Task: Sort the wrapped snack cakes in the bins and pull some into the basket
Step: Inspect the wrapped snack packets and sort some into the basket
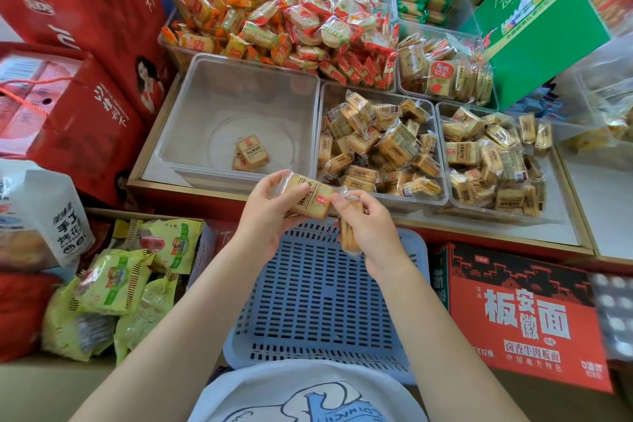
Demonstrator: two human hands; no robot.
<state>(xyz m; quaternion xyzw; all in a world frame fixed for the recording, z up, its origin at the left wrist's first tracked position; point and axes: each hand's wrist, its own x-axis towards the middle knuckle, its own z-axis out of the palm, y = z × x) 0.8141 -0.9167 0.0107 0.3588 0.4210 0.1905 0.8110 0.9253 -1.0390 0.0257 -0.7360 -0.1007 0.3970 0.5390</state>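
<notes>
Wrapped snack cake (310, 197): held above blue basket (318, 298), left hand (270, 212) fingers curled round it. Second cake (348, 239): pinched edge-on by right hand (368, 233). Near-empty clear bin (191, 120) holds two cakes (249, 157); neighbouring bin (442, 197) heaped.

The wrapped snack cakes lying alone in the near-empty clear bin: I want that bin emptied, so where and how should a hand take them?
Come straight down from above with the left hand, nearest that clear plastic bin. The tan wrapped snack cakes lie flat mid-floor, clear of the walls, so pinch across their long side edges, probably lifting both together.
</notes>
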